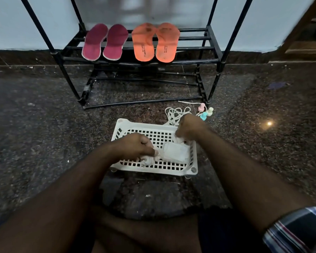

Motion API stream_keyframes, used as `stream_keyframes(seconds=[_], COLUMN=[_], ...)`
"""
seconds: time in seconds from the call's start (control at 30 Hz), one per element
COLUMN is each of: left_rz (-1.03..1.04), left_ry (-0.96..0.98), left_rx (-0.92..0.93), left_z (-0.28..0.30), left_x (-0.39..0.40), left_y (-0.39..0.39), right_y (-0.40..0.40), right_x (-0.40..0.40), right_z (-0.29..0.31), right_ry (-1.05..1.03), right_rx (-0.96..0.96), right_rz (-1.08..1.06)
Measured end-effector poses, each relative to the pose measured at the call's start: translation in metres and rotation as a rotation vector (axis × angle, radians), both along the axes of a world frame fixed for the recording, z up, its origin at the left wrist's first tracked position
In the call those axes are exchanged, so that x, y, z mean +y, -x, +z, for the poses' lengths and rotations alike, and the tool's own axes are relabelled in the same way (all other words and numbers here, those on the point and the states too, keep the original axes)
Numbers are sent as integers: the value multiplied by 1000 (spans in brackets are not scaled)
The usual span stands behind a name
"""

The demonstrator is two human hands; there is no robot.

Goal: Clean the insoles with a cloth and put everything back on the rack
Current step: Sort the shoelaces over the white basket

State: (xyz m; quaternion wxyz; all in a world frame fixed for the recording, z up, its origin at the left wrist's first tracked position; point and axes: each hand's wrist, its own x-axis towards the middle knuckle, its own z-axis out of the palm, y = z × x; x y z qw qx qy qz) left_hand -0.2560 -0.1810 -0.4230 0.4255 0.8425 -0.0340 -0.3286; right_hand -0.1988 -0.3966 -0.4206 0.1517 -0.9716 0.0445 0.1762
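A pair of maroon insoles (104, 42) and a pair of orange insoles (155, 42) lie side by side on a shelf of the black rack (211, 38). On the floor in front of it stands a white perforated basket (150, 133). A folded white cloth (175, 152) lies inside it. My left hand (135, 146) is closed on a bunched white lace or cloth (147, 160) at the basket's near edge. My right hand (189, 127) grips another white bundle (180, 139) at the basket's right side.
A loose white shoelace (175, 114) lies on the dark speckled floor behind the basket, beside three small pastel bottles (205, 112). The rack's lower rails are bare. A pale wall stands behind the rack. My knees fill the bottom of the view.
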Motion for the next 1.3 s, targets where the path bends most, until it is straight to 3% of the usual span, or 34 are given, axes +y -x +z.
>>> stream_keyframes(seconds=[0.17, 0.33, 0.57, 0.77, 0.93, 1.0, 1.3], left_rz=[224, 373, 317, 191, 91, 69, -8], left_ry=[256, 279, 315, 174, -82, -141, -196], left_rx=[121, 60, 32, -74, -345, -414, -431], left_z=[4, -4, -6, -9, -18, -20, -30], left_x=[-6, -33, -54, -49, -54, -56, -54], left_y=[-2, 1, 6, 9, 9, 9, 10], right_y=[4, 25, 58, 62, 64, 63, 66], right_x=[-20, -38, -41, -22, -19, -19, -10], right_z=[27, 50, 45, 36, 23, 16, 1], right_ry=[-556, -548, -684, -608, -162, -79, -6], right_rx=[84, 113, 82, 62, -22, -51, -44], right_rz=[-234, -176, -263, -175, 75, 108, 155])
